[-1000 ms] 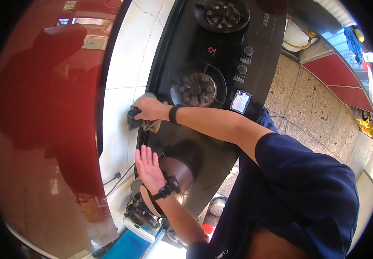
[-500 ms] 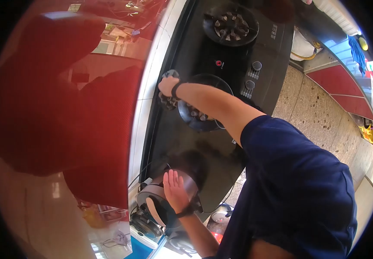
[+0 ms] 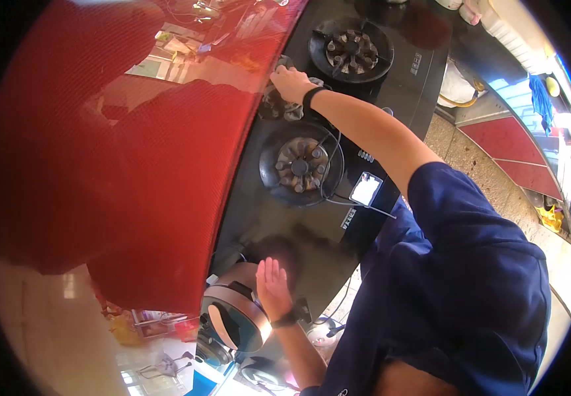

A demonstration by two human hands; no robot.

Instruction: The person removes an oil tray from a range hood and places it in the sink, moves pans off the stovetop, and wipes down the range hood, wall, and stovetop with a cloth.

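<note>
My right hand (image 3: 291, 84) presses down on a crumpled grey cloth (image 3: 273, 107) at the back edge of the black glass stove (image 3: 279, 228). Its fingers curl over the cloth, which lies between the near burner (image 3: 272, 168) and the far burner (image 3: 318, 49). My left hand (image 3: 273, 290) has its fingers stretched out and holds nothing. It is over or beside a round kitchen appliance (image 3: 249, 318) with a pale handle on its lid; whether it touches is unclear.
A glossy red panel (image 3: 167, 171) rises along the stove's back. A thin grey cable (image 3: 358, 203) crosses the near burner by a bright white rectangle (image 3: 367, 189). Control knobs line the front edge, partly behind my right arm. Red cabinets (image 3: 497, 135) stand across the floor.
My right hand has slid the cloth along the back edge, away from my left hand, uncovering the near burner. The view has shifted slightly. My left hand stays by the appliance.
</note>
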